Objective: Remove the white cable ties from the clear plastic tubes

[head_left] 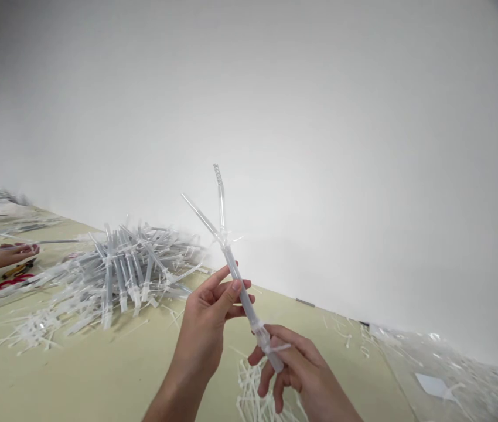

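A Y-shaped plastic tube (241,287) is held up at a slant in front of me. Two clear thin branches spread from its top, one with a ribbed, coil-like end. White cable ties circle it near the fork and at the lower fitting. My left hand (207,319) pinches the grey middle section between thumb and fingers. Around the lower fitting, my right hand (297,366) has its fingers curled, next to a tie's projecting tail. Beneath my right hand lies a pile of loose white cable ties (251,390), partly hidden by it.
A large heap of similar tubes (130,264) covers the left of the yellowish table (86,381), with cut tie pieces (33,328) before it. Red-handled scissors (14,281) lie near a co-worker's hand (14,253). Clear plastic bags (455,375) are at right; a white wall (319,146) stands behind.
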Demonstrator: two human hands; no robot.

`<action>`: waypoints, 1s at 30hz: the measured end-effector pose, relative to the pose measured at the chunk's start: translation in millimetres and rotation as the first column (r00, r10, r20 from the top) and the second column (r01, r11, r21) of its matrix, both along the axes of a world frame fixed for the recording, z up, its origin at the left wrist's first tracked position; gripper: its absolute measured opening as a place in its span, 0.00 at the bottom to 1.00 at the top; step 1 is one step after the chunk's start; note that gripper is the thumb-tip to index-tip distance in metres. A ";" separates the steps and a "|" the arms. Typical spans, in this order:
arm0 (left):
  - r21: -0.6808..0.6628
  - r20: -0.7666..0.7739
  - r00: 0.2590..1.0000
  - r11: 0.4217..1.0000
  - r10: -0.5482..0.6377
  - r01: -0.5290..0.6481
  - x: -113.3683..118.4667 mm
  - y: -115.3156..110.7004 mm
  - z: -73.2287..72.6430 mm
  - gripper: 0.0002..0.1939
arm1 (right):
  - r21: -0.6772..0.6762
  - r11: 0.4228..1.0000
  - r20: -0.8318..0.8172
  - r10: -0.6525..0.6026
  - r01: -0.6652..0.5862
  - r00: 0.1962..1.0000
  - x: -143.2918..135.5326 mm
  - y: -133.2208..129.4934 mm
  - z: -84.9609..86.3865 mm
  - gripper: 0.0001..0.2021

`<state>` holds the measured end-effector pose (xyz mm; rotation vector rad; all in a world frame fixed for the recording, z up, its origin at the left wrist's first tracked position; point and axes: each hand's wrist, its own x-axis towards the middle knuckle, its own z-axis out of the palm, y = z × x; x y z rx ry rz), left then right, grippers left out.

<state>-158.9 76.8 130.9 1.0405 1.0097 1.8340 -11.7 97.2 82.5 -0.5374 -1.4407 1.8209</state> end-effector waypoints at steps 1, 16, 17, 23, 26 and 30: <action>-0.001 0.004 1.000 1.000 0.014 -0.014 -0.5 0.1 -0.1 0.25 | 0.064 0.998 0.060 0.010 -0.014 0.998 4.8 0.2 3.1 0.21; 0.029 0.043 0.948 0.948 -0.317 0.316 24.8 -16.0 5.6 0.33 | 0.364 0.928 0.189 -0.158 0.081 0.969 28.0 -7.9 17.6 0.21; 0.046 0.050 0.946 0.947 -0.321 0.319 24.6 -17.3 5.4 0.33 | 0.349 0.935 0.189 -0.133 0.060 0.973 28.7 -8.2 17.7 0.21; 0.097 0.058 0.941 0.940 -0.332 0.326 22.1 -23.1 6.2 0.36 | 0.289 0.957 0.210 -0.048 -0.015 0.977 27.8 -9.3 21.0 0.22; 0.052 -0.013 0.935 0.933 -0.355 0.355 18.0 -25.9 8.5 0.33 | 0.290 0.955 0.238 -0.139 0.067 0.961 43.6 -1.7 25.3 0.26; -0.076 -0.084 0.857 0.861 -0.508 0.503 19.8 -29.6 7.6 0.31 | 0.342 0.828 0.145 -0.515 0.445 0.845 89.9 16.4 27.4 0.24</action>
